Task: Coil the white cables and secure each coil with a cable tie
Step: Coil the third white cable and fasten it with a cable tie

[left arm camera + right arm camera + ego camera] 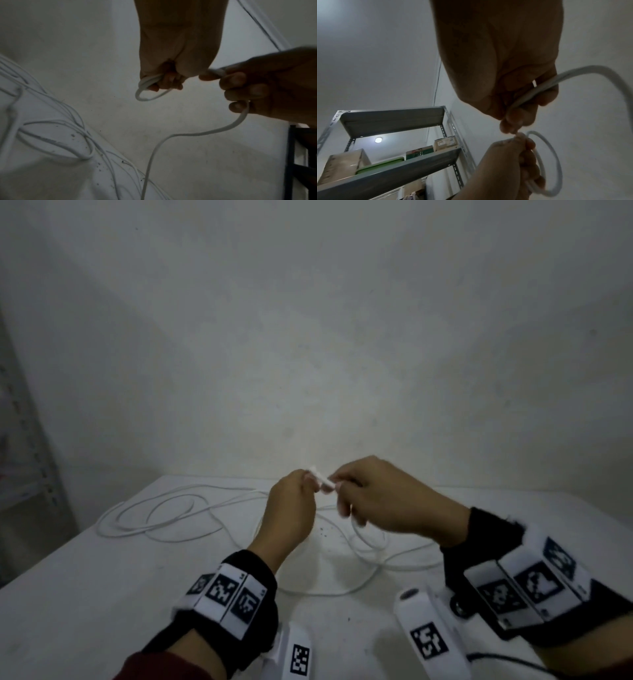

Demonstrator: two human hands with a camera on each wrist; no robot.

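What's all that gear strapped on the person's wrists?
Both bare hands, left hand and right hand, have black wrist wraps carrying white bands printed with black square codes. White camera housings stick out below them. A dark red sleeve shows on the left arm.

Metal shelving with boxes

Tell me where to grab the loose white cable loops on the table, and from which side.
Judging from the head view: take the loose cable loops where strands cross, near, coming from above with the left hand. They lie flat on the table, so a top pinch gathers several strands; both hands now hold the cable being coiled.
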